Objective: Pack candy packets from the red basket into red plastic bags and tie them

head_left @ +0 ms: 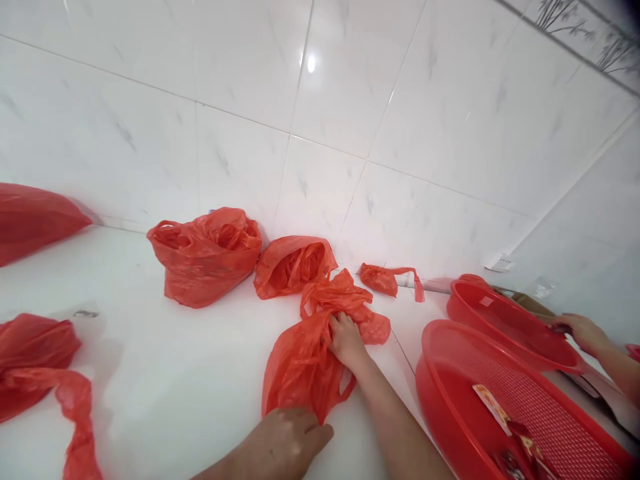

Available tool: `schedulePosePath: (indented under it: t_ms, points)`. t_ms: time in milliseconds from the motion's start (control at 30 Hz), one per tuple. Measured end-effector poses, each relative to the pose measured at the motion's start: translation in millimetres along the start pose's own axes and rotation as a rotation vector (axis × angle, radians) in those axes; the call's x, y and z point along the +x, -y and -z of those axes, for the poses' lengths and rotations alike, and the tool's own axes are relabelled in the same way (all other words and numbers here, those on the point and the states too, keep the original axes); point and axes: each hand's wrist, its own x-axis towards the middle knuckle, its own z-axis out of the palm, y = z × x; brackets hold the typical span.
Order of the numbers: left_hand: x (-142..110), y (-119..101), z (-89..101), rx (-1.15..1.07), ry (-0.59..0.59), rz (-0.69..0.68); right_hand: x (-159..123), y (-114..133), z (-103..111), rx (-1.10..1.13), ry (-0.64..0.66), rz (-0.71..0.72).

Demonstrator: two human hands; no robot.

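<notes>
A thin red plastic bag (295, 363), crumpled with a loop handle showing, lies on the white surface in front of me. My right hand (346, 341) reaches to the bag's upper end, its fingers curled into the gathered plastic. At the near edge of the same bag, my left hand (290, 437) is closed with knuckles up; its fingertips are hidden beneath. Another loose red plastic bag (340, 297) lies just beyond my right hand. What the gripped bag contains, if anything, does not show.
A fuller red bag (207, 257), a smaller bag (295, 267) and a knotted bag (381, 279) stand along the tiled wall (240, 167). More red bags (35, 350) are at left. Right: a red basket (435, 367) holding packets, another basket (465, 300), and another person's hand (583, 333).
</notes>
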Motion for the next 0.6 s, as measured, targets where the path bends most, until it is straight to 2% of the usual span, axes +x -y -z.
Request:
schedulePosePath:
  t_ms: [67,133,200,267,367,433,500,600]
  points:
    - [3.7,6.9,12.9,0.062,-0.041,0.013,9.4,-4.7,-14.0,0.027,-0.011,-0.004]
    - [7.9,17.7,24.5,0.13,-0.166,0.069,8.7,-6.6,-21.9,0.043,-0.025,0.024]
    - [11.1,31.3,30.3,0.182,-0.249,0.152,3.9,-7.1,-22.1,0.044,-0.033,0.069]
    - [12.6,44.4,29.3,0.154,-0.245,0.306,-1.2,-5.4,-15.3,0.035,-0.053,0.105]
    - [13.0,57.3,21.7,-0.122,-0.209,0.707,-9.2,7.1,1.6,-0.022,-0.12,0.06]
    - [13.5,60.8,18.3,-0.377,-0.241,0.937,-17.1,23.2,11.0,-0.056,-0.161,-0.005]
    - [14.2,62.0,18.0,-0.616,-0.309,1.035,-27.1,41.2,15.1,-0.039,-0.161,-0.039]
    - [13.7,65.3,22.5,-0.89,-0.46,1.041,-40.3,56.8,12.0,0.04,-0.058,-0.015]
